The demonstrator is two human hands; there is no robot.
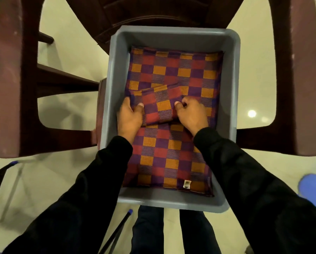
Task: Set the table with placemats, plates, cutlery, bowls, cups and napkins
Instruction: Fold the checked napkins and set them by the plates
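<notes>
In the head view, a grey rectangular plastic tub (173, 36) stands on a dark brown plastic chair (10, 79). On its bottom lies a large flat woven cloth with red, orange and purple checks (171, 154), probably a placemat. On top of this cloth, near the middle of the tub, lies a smaller folded cloth of the same checked pattern (158, 105), perhaps a napkin.

The left hand (128, 116) holds the left edge of the folded cloth, with the thumb on top and the fingers under it. The right hand (190, 112) pinches the right edge with curled fingers. So both hands are closed on the same folded piece.

I judge the cloth to be light, soft and without stiffness, so it will sag or unfold if it is held at one point only. Holding both opposite edges, as here, should keep the folds together. It is not fragile and not slippery.
</notes>
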